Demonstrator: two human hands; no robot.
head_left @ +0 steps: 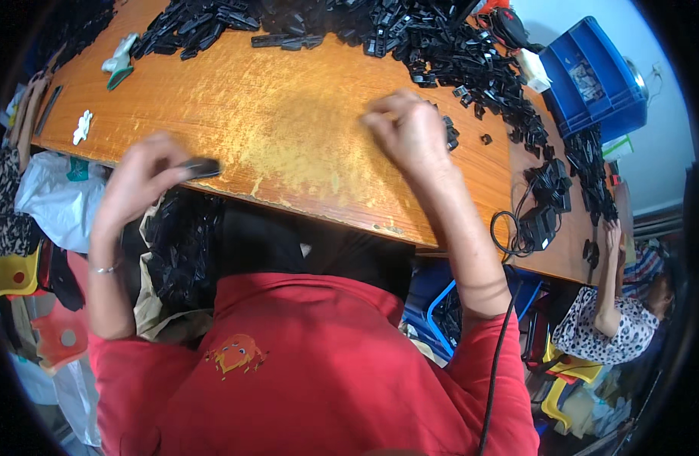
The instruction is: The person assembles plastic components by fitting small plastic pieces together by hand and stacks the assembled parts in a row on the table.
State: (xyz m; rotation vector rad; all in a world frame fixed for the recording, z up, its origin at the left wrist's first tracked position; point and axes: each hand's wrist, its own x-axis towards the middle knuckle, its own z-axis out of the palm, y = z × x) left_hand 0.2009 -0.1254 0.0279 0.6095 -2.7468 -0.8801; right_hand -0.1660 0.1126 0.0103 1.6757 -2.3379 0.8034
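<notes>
At the table's near edge, my left hand (146,173) is closed, its thumb and fingers pinching a small, dark, oblong plastic piece (203,168). Both hand and piece are slightly blurred. My right hand (412,131) is raised over the middle right of the wooden table (289,137). Its fingers are curled toward the thumb, and anything between them is hidden or too small to make out. Just beyond its wrist lie a few small black parts (450,134), partly covered by the hand. One loose black clip-like part (486,139) sits a little farther right.
Heaps of black plastic parts (395,26) cover the far side. A blue crate (599,80) stands back right; black adapters with cables (538,228) lie below it. A glove (120,62) rests far left. A black-filled bag (184,247) hangs below the edge. A co-worker (604,327) works at right.
</notes>
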